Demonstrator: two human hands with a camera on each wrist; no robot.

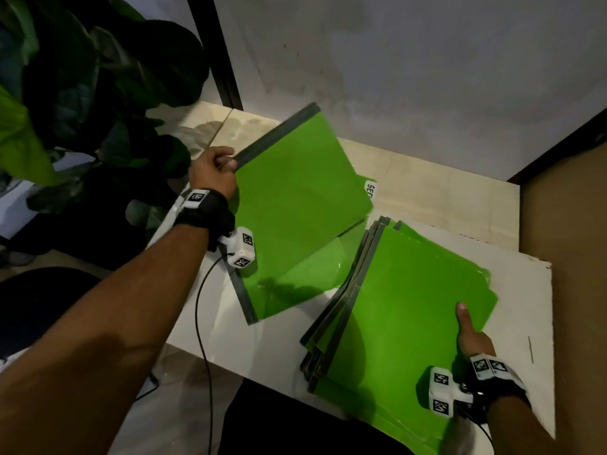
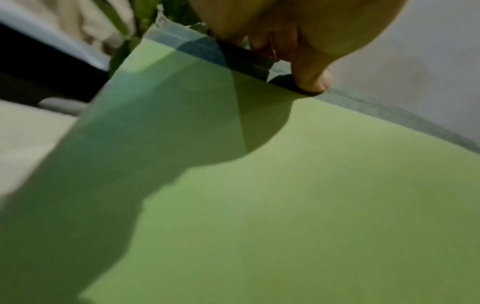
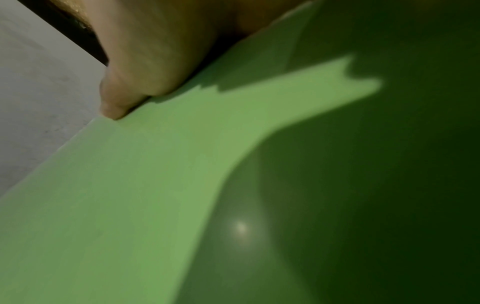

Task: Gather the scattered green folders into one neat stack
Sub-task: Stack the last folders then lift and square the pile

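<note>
- Green folder [image 1: 295,192], centre of the head view, is raised and tilted, its grey spine pinched by the left hand [image 1: 213,172]; the right hand [image 1: 473,336] grips the stack [image 1: 410,307] at lower right on the white table [image 1: 525,307].
- Left wrist view: fingers [image 2: 311,80] clamp that spine.
- Right wrist view: thumb [image 3: 145,78] presses the top of the stack.

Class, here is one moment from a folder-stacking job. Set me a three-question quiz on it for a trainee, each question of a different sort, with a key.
1. True or false: the left hand rests flat and open on the table.
2. Multiple choice: the left hand pinches the lifted folder by its (A) grey spine strip (B) white label (C) green middle.
3. Fill in: the thumb of the right hand presses on the ____ of folders.

Key: 1 false; 2 A; 3 stack.
</note>
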